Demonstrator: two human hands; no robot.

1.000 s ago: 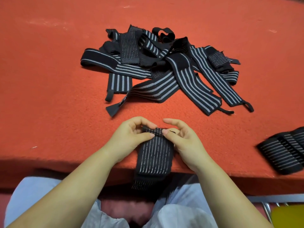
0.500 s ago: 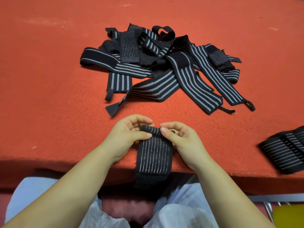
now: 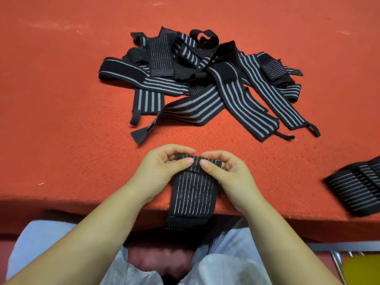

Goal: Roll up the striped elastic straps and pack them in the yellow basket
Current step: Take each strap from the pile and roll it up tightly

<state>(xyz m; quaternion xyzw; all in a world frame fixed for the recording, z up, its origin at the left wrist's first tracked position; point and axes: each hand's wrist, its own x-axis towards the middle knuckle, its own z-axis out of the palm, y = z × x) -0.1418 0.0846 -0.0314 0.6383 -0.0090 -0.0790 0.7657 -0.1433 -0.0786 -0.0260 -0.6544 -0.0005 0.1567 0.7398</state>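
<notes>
A black strap with thin grey stripes [image 3: 192,194] lies at the near edge of the red table, its loose end hanging over the edge toward my lap. Its far end is rolled into a small coil. My left hand [image 3: 162,167] and my right hand [image 3: 228,171] pinch that coil from either side, thumbs on top and nearly touching. A tangled pile of black striped straps [image 3: 205,83] lies farther back at the table's centre. A corner of the yellow basket [image 3: 362,270] shows at the bottom right, below the table.
The red felt-covered table [image 3: 61,120] fills most of the view. Another striped strap bundle [image 3: 357,186] lies at the right edge of the table. A metal frame [image 3: 337,262] stands beside the basket. My knees in pale trousers are under the table edge.
Both hands have turned the roll toward me, so the coil is thicker and both thumbs now meet on top of it. The pile is unchanged.
</notes>
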